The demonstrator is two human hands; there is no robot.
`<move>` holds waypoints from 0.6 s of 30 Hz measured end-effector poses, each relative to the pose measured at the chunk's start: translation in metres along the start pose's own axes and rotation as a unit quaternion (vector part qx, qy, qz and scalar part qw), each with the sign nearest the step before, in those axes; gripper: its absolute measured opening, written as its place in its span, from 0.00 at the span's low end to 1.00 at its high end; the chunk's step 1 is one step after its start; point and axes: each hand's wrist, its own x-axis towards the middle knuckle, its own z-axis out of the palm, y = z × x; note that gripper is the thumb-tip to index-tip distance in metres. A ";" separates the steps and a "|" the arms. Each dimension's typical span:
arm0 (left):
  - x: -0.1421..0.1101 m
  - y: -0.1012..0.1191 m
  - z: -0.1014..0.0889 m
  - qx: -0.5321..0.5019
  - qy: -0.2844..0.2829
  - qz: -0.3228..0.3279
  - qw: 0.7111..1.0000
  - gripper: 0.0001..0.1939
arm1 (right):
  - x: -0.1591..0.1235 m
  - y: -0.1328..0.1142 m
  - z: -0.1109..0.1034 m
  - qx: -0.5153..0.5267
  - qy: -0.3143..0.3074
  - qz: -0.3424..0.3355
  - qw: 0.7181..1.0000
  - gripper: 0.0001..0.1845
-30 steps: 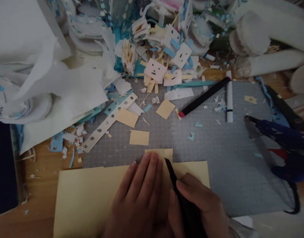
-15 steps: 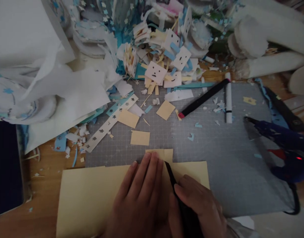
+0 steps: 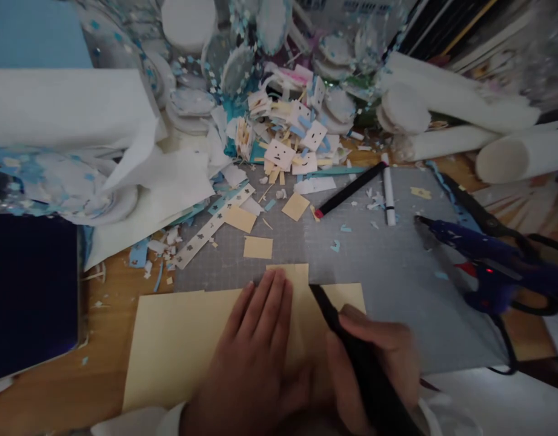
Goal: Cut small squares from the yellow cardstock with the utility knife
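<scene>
My left hand lies flat on a cream sheet of paper, its fingers stretched out and pressing down. Under the fingertips a cream tab sticks up past the sheet's top edge. In my right hand, fingers closed, is a black utility knife. Its tip points up and left, by the paper's top edge just right of the tab. A grey cutting mat lies beneath the paper. Small cream paper pieces rest on the mat beyond my left hand.
To the right lies a blue glue gun with a red light, and scissors behind it. A black pen and white marker sit further back. Paper face figures heap up behind. A dark blue book is at left.
The view has shifted, showing more of the back and right. The knife has pulled slightly away from my left hand, its tip now right of the tab. My left hand stays flat on the paper.
</scene>
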 end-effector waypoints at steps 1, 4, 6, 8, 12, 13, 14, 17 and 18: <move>-0.001 0.000 -0.001 -0.013 0.006 -0.005 1.000 0.34 | 0.002 0.000 0.001 -0.006 0.051 -0.006 0.999 0.19; -0.007 0.001 -0.005 -0.052 0.047 0.012 0.997 0.24 | 0.015 -0.002 0.013 0.047 0.204 -0.025 0.977 0.15; -0.011 0.002 -0.005 -0.049 0.071 0.037 0.996 0.18 | 0.025 0.001 0.022 0.097 0.194 -0.046 0.975 0.19; -0.015 0.004 -0.005 -0.031 0.075 0.044 0.996 0.17 | 0.034 0.008 0.028 0.110 0.156 -0.075 0.979 0.20; -0.023 0.008 -0.003 -0.024 0.054 0.031 0.998 0.21 | 0.049 0.020 0.020 0.115 0.056 -0.069 0.989 0.23; -0.024 0.008 -0.003 -0.027 0.051 0.030 0.998 0.21 | 0.053 0.020 0.016 0.129 0.033 -0.061 0.989 0.23; -0.025 0.007 -0.002 -0.029 0.048 0.030 0.998 0.21 | 0.058 0.019 0.012 0.144 0.019 -0.055 0.988 0.22; -0.027 0.006 -0.001 -0.036 0.047 0.026 0.998 0.22 | 0.069 0.013 0.001 0.181 -0.004 -0.047 0.982 0.20; -0.027 0.006 -0.001 -0.039 0.046 0.025 0.998 0.22 | 0.071 0.012 -0.001 0.186 -0.013 -0.047 0.981 0.20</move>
